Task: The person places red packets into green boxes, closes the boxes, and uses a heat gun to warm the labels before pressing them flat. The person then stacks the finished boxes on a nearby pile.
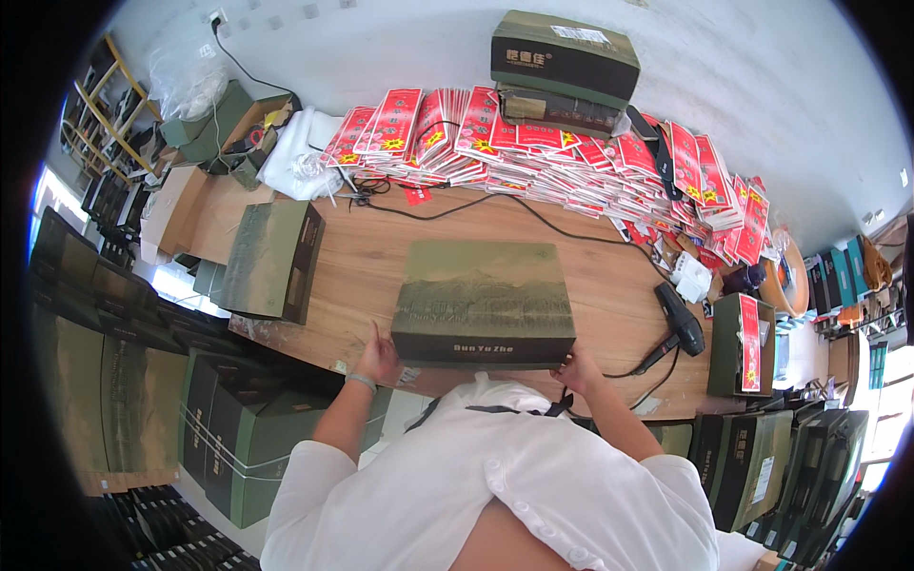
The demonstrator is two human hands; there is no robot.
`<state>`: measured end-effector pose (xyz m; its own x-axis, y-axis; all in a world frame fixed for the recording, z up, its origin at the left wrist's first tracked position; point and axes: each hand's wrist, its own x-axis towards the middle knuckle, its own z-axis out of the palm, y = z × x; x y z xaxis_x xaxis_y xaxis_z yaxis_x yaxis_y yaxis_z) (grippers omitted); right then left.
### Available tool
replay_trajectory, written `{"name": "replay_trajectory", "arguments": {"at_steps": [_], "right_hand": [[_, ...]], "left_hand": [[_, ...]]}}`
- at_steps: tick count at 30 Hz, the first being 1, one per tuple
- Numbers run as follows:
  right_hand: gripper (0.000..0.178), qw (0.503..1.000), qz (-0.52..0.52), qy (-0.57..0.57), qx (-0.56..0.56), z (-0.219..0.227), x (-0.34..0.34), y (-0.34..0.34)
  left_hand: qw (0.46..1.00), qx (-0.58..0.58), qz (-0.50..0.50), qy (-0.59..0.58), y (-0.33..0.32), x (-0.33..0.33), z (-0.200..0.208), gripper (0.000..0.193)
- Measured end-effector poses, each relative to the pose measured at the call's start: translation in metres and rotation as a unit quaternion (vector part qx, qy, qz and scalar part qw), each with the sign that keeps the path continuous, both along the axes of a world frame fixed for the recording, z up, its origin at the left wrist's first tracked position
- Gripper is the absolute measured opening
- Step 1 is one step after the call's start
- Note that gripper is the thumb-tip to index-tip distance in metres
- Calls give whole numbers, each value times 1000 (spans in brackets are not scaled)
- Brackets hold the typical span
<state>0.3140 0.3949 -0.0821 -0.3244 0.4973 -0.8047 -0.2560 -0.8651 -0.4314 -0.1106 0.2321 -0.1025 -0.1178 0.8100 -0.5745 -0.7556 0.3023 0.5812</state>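
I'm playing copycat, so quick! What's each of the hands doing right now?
Left hand: holding the green box at its near left corner.
Right hand: holding the same box at its near right corner.

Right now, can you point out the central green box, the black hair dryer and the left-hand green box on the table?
Central green box (484, 297): head view, lid top.
Black hair dryer (680, 322): head view, barrel.
Left-hand green box (266, 259): head view, lid top.

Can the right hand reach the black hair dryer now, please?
Likely yes, after leaving the green box: only tabletop and cord seem to separate the right hand from the hair dryer.
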Motion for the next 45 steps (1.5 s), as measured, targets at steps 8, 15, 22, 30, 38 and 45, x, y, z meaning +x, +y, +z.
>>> {"name": "replay_trajectory", "arguments": {"at_steps": [8, 15, 22, 30, 38, 45], "right_hand": [[41, 968, -80, 238, 5, 124, -27, 7], [66, 795, 35, -125, 593, 90, -127, 127], [71, 439, 465, -536, 550, 27, -180, 106], [57, 655, 325, -405, 549, 23, -162, 83], [66, 549, 378, -644, 375, -30, 28, -19], [79, 596, 339, -612, 395, -81, 115, -51]], "left_hand": [[905, 12, -64, 421, 3, 25, 30, 59], [744, -83, -142, 648, -4, 10, -5, 48], [693, -144, -99, 700, -41, 5, 4, 41], [664, -116, -81, 734, -62, -25, -27, 39], [671, -235, -92, 697, -74, -69, -8, 44], [422, -260, -128, 859, -31, -4, 14, 65]]}}
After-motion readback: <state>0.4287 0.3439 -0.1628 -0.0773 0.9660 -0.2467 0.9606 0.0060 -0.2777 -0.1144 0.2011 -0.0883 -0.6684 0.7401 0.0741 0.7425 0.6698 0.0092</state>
